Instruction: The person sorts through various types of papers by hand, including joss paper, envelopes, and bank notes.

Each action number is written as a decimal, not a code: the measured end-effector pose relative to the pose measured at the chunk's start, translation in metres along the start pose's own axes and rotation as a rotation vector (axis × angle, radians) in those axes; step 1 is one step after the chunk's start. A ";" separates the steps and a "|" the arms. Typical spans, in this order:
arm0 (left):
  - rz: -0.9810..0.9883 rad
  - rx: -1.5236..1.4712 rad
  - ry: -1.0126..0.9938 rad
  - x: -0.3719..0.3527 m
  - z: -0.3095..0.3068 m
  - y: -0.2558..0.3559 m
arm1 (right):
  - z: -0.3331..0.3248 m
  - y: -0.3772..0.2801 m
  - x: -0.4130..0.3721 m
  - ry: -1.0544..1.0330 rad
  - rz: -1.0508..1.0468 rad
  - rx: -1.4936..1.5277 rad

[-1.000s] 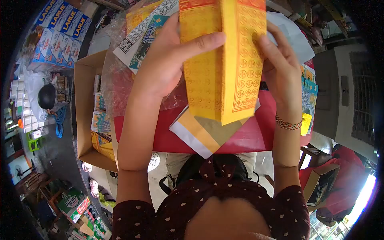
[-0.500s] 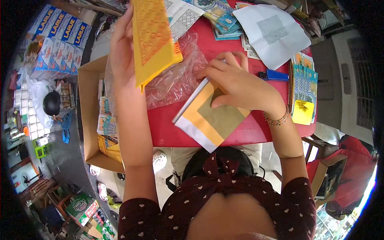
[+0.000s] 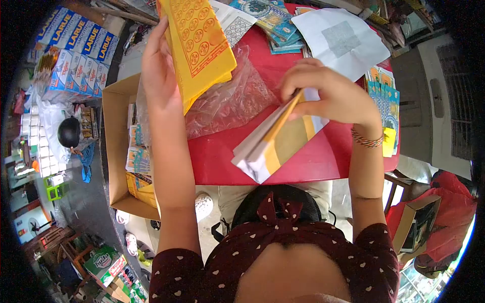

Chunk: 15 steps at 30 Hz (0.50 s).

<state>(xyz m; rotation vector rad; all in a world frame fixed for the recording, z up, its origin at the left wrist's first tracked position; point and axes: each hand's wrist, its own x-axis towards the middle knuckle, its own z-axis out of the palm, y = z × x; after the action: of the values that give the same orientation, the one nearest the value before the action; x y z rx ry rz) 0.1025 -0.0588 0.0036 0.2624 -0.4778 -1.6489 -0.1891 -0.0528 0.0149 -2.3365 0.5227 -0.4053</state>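
Observation:
Yellow papers with red printed patterns point(image 3: 202, 48) are gripped in my left hand point(image 3: 160, 68), raised above the left side of the red table point(image 3: 328, 161). My right hand point(image 3: 328, 93) pinches the upper edge of a folded stack of white papers with gold-and-olive squares point(image 3: 288, 144). That stack is tilted, its lower corner near the table's front edge. Crumpled clear plastic point(image 3: 227, 108) lies between my two hands. Beyond my right hand is a white sheet with a grey square point(image 3: 341, 40).
A cardboard box point(image 3: 118, 151) with printed bundles stands left of the table. Blue-green printed papers point(image 3: 278, 25) lie at the back, others point(image 3: 384, 101) at the right edge with a yellow piece point(image 3: 388, 141). Stacked drink cartons point(image 3: 76, 38) are at far left.
My right hand has moved right and turned, lifting the upper edge of the folded papers. The yellow papers in my left hand have tilted, showing more of their printed face.

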 end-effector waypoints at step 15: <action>0.851 0.762 0.463 0.010 0.011 -0.029 | -0.036 0.042 -0.027 0.768 -0.176 1.135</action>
<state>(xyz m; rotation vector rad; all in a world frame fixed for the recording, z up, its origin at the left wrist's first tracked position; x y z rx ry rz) 0.0705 -0.0652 0.0010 0.8482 -0.7158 -0.4970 -0.2387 -0.0886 0.0071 -1.0724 0.2810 -1.3001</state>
